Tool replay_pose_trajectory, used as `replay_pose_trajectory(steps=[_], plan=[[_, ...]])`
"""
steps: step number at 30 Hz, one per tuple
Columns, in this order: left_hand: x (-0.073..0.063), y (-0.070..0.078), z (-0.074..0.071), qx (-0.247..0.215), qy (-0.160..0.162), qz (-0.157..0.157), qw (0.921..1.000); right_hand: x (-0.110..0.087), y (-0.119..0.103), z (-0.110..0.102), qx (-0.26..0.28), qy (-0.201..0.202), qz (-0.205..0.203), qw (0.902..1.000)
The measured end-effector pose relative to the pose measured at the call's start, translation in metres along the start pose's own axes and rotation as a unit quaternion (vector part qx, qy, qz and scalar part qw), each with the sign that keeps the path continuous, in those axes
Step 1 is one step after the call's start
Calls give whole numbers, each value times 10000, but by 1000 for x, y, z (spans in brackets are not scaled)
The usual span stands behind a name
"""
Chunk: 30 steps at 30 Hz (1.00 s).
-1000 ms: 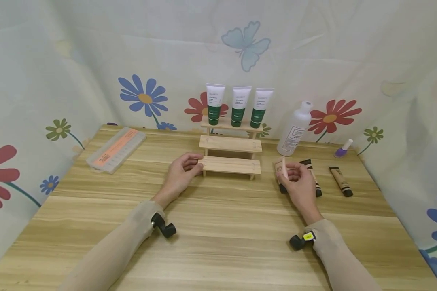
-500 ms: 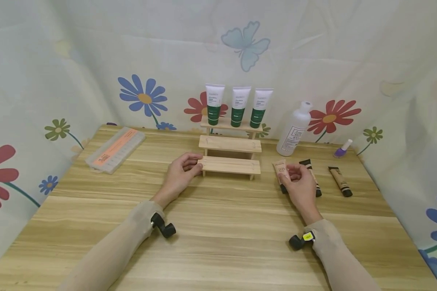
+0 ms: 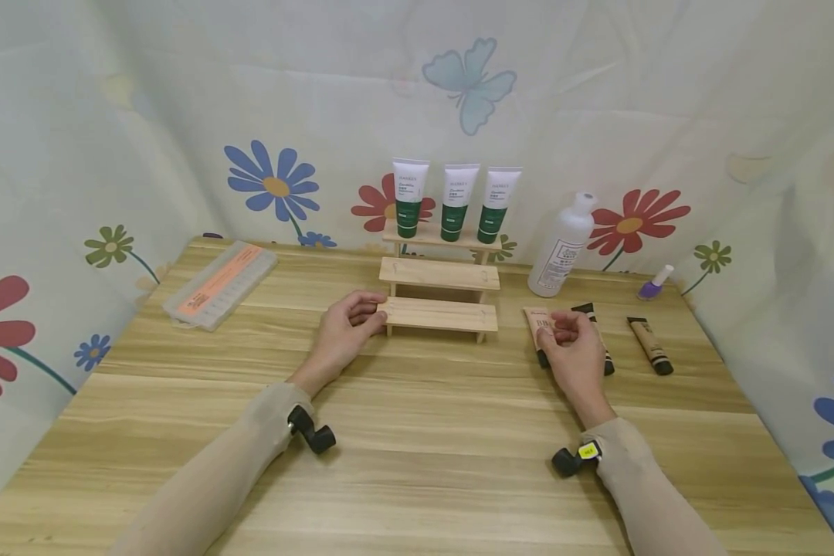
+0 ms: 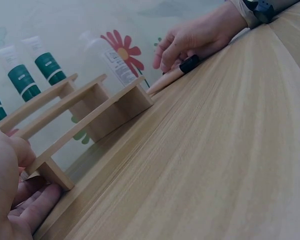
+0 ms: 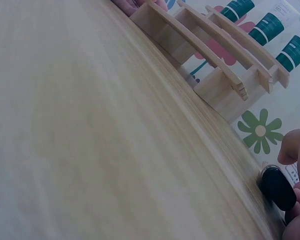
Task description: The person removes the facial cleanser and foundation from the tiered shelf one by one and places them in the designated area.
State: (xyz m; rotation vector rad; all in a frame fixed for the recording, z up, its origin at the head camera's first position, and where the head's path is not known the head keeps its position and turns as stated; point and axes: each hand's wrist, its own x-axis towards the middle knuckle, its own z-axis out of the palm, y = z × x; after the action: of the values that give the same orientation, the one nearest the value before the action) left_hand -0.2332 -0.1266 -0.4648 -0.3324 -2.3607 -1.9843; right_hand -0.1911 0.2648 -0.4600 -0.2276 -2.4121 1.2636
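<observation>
Centre: your left hand (image 3: 347, 328) pinches the wooden rack (image 3: 439, 275). Right of centre: your right hand (image 3: 573, 347) is half curled over the pale, flattened tube (image 3: 537, 324) on the grained worktop (image 3: 417, 463); whether it grips, you cannot tell. Wrist views reveal broad leg panels (image 5: 224, 94), narrow in the head view.

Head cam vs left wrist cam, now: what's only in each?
Head only: flat clear case, small purple bottle, two black-ended tubes on the right.

Left wrist only: on the wooden rack, the broad inner face of the right-end support; the head view gives mainly narrow fronts.

Both: left hand gripping the rack's left end, right hand at the beige tube, white bottle, three green-and-white tubes atop the rack.
</observation>
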Motion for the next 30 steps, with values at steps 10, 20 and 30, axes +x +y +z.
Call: replay_pose_trajectory(steps=[10, 20, 30], plan=[[0, 4, -2, 390, 46, 24, 9992, 4, -7, -1, 785, 496, -252, 9954], [0, 2, -2, 393, 82, 85, 9992, 11, -31, -1, 1696, 412, -439, 9837], [-1, 2, -1, 419, 58, 151, 9990, 31, -60, 14, 2334, 338, -675, 9694]])
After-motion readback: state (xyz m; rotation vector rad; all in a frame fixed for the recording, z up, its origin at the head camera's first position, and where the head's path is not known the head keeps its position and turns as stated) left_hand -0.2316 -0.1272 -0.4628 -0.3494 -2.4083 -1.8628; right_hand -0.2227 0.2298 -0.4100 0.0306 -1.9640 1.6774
